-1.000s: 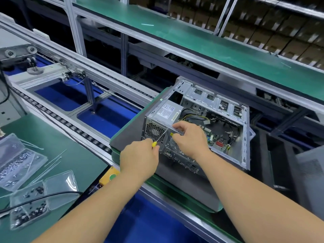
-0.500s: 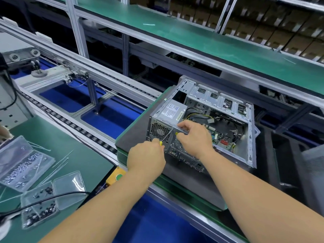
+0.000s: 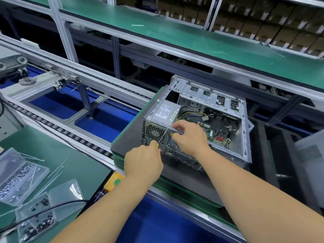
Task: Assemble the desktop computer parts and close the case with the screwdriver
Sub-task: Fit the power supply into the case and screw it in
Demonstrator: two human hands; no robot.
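Head view: right of centre in the frame, a desktop case (image 3: 233,135) of bare silver sheet metal lies on its side, its open face turned up. It rests on a dark grey pad (image 3: 129,137) edged in green. Its punched, folded drive-bay panels run along the far edge. Inside, a boxy grey power supply (image 3: 164,113) carries a white label whose print is too small to read. Yellow and black cables (image 3: 191,112) loop beside it over a green circuit board (image 3: 210,133) with a red connector.

The left hand (image 3: 143,165), at lower centre, is curled round the yellow handle of a screwdriver (image 3: 162,137). Its thin steel shaft slants up to the perforated rear panel near the round fan grille (image 3: 155,133). The right hand (image 3: 191,137) pinches the top rear edge of the case just beside the shaft's tip, fingers bent over the metal rim.

At lower left, on a green mat (image 3: 84,165), lie clear plastic boxes. One (image 3: 19,174) holds small silver screws, and another (image 3: 36,218), with its lid hinged open, holds small dark screws. Thin white cable ties (image 3: 54,172) lie between them, and a black cable (image 3: 43,210) crosses the lower box. A yellow block with a green round button (image 3: 116,181) sits at the mat's corner.

Grey aluminium rails with black roller chains (image 3: 57,128) cross the left of the frame over blue panels (image 3: 107,121). A long green-topped shelf (image 3: 192,39) spans the top, with rows of brown cartons (image 3: 263,23) behind it.
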